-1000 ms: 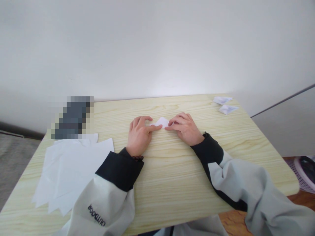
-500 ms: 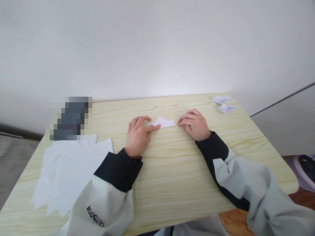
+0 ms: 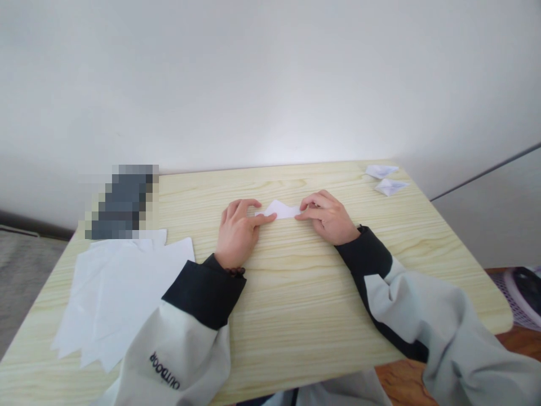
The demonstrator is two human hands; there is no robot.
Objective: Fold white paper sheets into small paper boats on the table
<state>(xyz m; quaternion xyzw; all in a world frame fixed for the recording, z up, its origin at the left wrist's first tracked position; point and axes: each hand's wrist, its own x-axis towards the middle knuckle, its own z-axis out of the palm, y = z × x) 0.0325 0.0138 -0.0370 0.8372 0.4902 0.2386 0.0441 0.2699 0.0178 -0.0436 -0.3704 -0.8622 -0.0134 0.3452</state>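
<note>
A small piece of folded white paper (image 3: 282,210) lies on the table, with a peaked middle and a narrow strip running out to each side. My left hand (image 3: 237,232) holds its left part, the thumb pressed flat on the front and the curled index finger by the left end. At the right end, my right hand (image 3: 328,217) pinches the strip between thumb and index finger. The fingers cover both ends of the paper.
White paper sheets (image 3: 139,293) lie in a loose stack at the left, below a dark blurred-out object (image 3: 122,203). Two folded paper shapes (image 3: 381,171) rest at the back right. A wall stands behind the wooden table (image 3: 287,316). A lilac basket (image 3: 502,282) is at the lower right.
My right hand has moved left onto the paper's right end and now pinches it. My left hand has stayed in place on the paper.
</note>
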